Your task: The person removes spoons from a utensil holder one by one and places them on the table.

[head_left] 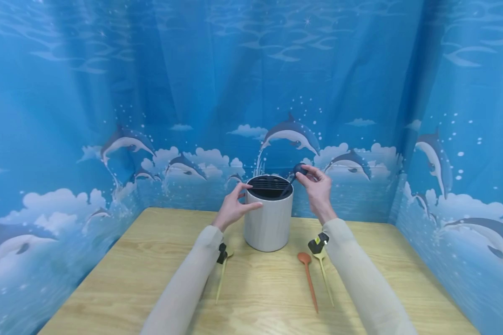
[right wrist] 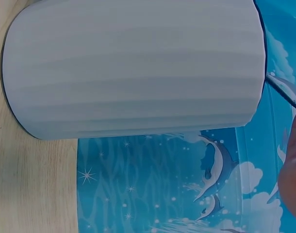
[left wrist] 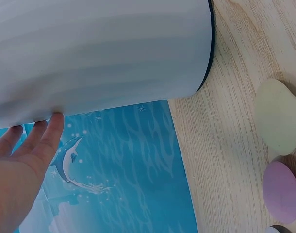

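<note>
A white ribbed utensil holder [head_left: 269, 225] with a black slotted insert [head_left: 268, 183] stands upright on the table. My right hand [head_left: 318, 186] pinches a dark blue spoon [head_left: 300, 169] by its bowl, above the holder's right rim. The spoon's handle slants down into the opening, its lower end hidden inside. At the holder's left side, my left hand [head_left: 234, 207] has thumb and fingers spread, and its fingertips [left wrist: 57, 117] touch the wall in the left wrist view. In the right wrist view, only part of my right hand [right wrist: 292, 170] shows at the edge.
On the wooden table [head_left: 260, 298], an orange spoon [head_left: 308, 274] and a yellow spoon [head_left: 324, 277] lie at front right. A yellow-green spoon [head_left: 222, 277] lies by the left sleeve; a purple spoon [left wrist: 283, 191] shows in the left wrist view. A dolphin-print curtain [head_left: 218, 93] surrounds the table.
</note>
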Tool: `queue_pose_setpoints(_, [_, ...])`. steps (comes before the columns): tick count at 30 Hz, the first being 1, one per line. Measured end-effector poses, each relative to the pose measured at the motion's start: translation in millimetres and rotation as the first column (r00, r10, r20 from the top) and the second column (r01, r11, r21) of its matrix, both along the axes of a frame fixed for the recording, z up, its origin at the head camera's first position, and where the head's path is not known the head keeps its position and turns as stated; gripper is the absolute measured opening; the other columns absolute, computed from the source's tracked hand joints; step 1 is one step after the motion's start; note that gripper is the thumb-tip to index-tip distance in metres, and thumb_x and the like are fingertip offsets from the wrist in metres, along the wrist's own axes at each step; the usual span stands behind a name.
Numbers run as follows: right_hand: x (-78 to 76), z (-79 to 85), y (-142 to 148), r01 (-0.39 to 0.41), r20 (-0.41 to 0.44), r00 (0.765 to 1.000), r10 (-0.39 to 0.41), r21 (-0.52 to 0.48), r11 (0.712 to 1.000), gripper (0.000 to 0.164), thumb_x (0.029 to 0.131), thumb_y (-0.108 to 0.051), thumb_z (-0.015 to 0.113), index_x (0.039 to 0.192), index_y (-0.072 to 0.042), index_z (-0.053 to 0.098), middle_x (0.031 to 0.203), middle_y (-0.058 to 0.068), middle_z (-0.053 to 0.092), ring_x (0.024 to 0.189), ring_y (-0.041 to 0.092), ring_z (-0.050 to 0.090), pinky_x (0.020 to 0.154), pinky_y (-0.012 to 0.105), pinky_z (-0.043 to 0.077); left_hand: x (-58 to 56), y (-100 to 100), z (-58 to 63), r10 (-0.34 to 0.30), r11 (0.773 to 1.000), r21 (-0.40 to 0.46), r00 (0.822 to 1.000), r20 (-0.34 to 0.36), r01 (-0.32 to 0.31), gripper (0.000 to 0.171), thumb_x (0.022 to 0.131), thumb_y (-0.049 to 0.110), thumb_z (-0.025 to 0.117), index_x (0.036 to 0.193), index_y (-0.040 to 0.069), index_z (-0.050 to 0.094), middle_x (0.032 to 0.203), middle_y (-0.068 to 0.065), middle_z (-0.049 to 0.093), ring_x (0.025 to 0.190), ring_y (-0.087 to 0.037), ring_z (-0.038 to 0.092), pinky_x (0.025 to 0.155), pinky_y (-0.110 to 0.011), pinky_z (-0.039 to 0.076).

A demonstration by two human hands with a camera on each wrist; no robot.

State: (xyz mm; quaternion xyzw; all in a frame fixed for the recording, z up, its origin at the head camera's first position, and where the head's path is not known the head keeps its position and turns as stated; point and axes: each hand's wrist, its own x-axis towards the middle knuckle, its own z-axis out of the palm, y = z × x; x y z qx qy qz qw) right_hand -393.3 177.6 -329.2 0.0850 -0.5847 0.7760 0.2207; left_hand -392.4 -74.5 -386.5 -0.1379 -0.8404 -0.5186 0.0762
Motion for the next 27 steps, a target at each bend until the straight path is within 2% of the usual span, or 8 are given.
queue_pose_setpoints(6, [0.0,5.0,4,0.015,-0.006,1.000,-0.015,-0.021,1.000,0.041,0.086,0.002,0.071,0.126,-0.004,0.064,0.104,0.001,0.058,0.096,0.012,0.067,0.084,0.023,0.058,-0.5,-1,-0.2,0.001,1.000,0.006,1.000,-0.001,-0.001,0.076,0.067,0.069,0.076,0.130,0.036,0.049,0.157,-0.001,0.036,0.138,-0.031,0.043,0.105,-0.060,0.043])
queue_pose_setpoints(10, [1.4,8.4,8,0.014,-0.001,1.000,-0.014,-0.077,0.997,0.048,0.087,0.003,0.069,0.133,-0.004,0.059,0.104,0.002,0.056,0.095,0.011,0.066,0.084,0.023,0.058,-0.3,-1,-0.3,0.001,1.000,0.004,1.000,0.003,-0.001,0.076,0.068,0.069,0.076,0.131,0.036,0.049,0.157,-0.002,0.035,0.139,-0.031,0.042,0.105,-0.060,0.042])
queue_pose_setpoints(19, [3.9,13.9,20,0.038,0.019,0.999,-0.035,-0.170,0.985,0.049,0.090,0.000,0.067,0.137,-0.003,0.056,0.110,0.006,0.053,0.097,0.012,0.067,0.086,0.022,0.057,-0.2,0,-1.8,-0.001,1.000,0.007,1.000,0.006,0.001,0.076,0.068,0.067,0.077,0.131,0.036,0.048,0.157,-0.002,0.035,0.139,-0.031,0.042,0.105,-0.060,0.043])
queue_pose_setpoints(27, [3.2,20.4,28,0.028,0.008,1.000,-0.027,-0.304,0.952,0.046,0.088,0.002,0.067,0.133,-0.004,0.059,0.108,0.007,0.046,0.102,0.015,0.065,0.088,0.023,0.056,-0.9,0,-1.3,0.004,1.000,0.014,1.000,0.012,-0.004,0.075,0.069,0.066,0.077,0.131,0.036,0.048,0.157,-0.002,0.036,0.140,-0.031,0.042,0.105,-0.060,0.042])
